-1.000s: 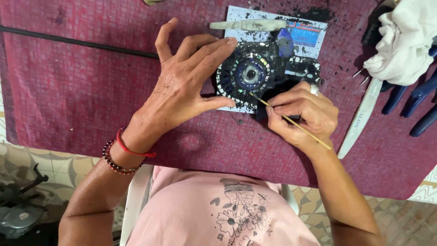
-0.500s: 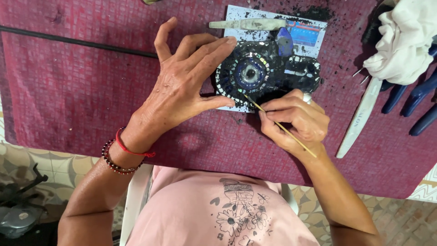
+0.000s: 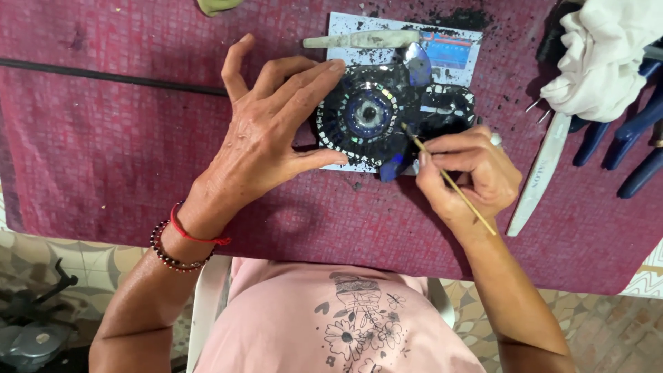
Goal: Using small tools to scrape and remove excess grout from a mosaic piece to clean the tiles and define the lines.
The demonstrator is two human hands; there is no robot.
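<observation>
A round dark mosaic piece (image 3: 366, 114) with small white tiles around its rim and a blue centre lies on a white sheet of paper (image 3: 345, 31). My left hand (image 3: 269, 135) rests flat beside it, fingers and thumb touching its left edge. My right hand (image 3: 469, 176) pinches a thin wooden stick (image 3: 449, 181), whose tip touches the piece's right side. A second, smaller dark mosaic part (image 3: 449, 110) adjoins the round one, just above my right hand.
A maroon cloth (image 3: 103, 152) covers the table. A pale flat tool (image 3: 362, 39) lies on the paper's top edge. At right are a white rag (image 3: 601, 62), blue-handled pliers (image 3: 635, 131) and a white flat file (image 3: 542, 176). Black crumbs are scattered about the paper.
My right hand has shifted slightly up and left with the stick, its tip moving along the piece's right side. The left hand has stayed put.
</observation>
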